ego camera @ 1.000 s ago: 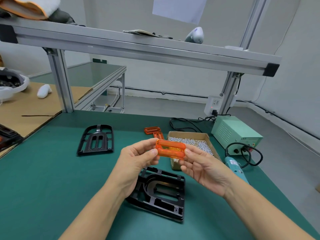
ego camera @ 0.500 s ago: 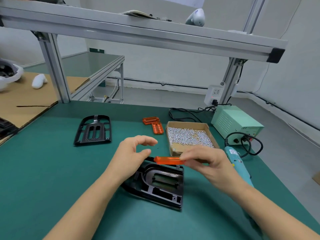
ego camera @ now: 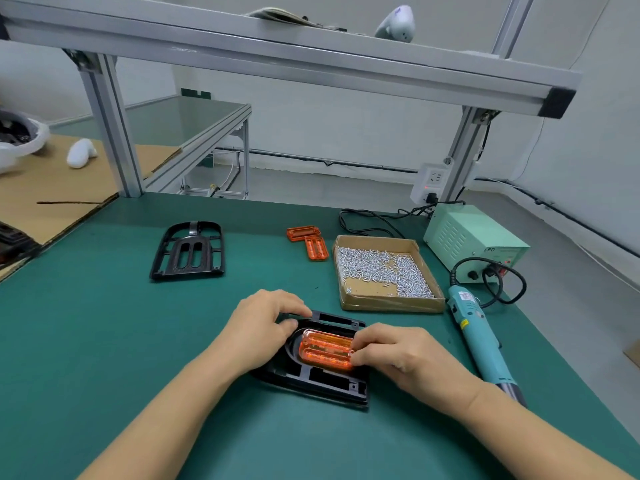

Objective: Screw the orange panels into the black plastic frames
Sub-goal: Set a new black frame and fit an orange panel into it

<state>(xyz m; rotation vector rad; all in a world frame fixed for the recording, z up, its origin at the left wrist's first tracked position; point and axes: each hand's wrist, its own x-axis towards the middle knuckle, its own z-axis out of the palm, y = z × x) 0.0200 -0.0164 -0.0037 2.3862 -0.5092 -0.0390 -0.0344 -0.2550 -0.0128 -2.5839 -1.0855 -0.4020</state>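
An orange panel (ego camera: 325,349) lies flat in the recess of a black plastic frame (ego camera: 329,386) on the green table, close in front of me. My left hand (ego camera: 259,327) holds the frame's upper left rim between forefinger and thumb. My right hand (ego camera: 398,355) pinches the panel's right end with curled fingertips. A second black frame (ego camera: 188,251) lies at the back left. Two spare orange panels (ego camera: 308,240) sit behind the middle. An open cardboard box (ego camera: 391,303) holds many small silver screws.
A teal electric screwdriver (ego camera: 481,337) lies along the right side, its cable running to a pale green power supply (ego camera: 474,240) at the back right. Aluminium posts and an overhead beam (ego camera: 277,57) frame the bench. Cardboard (ego camera: 52,188) covers the table to the left.
Both hands came down from chest height to the table. The orange panel, held edge-on above the frame half a second ago, now lies flat inside it. My left hand has taken the frame's rim.
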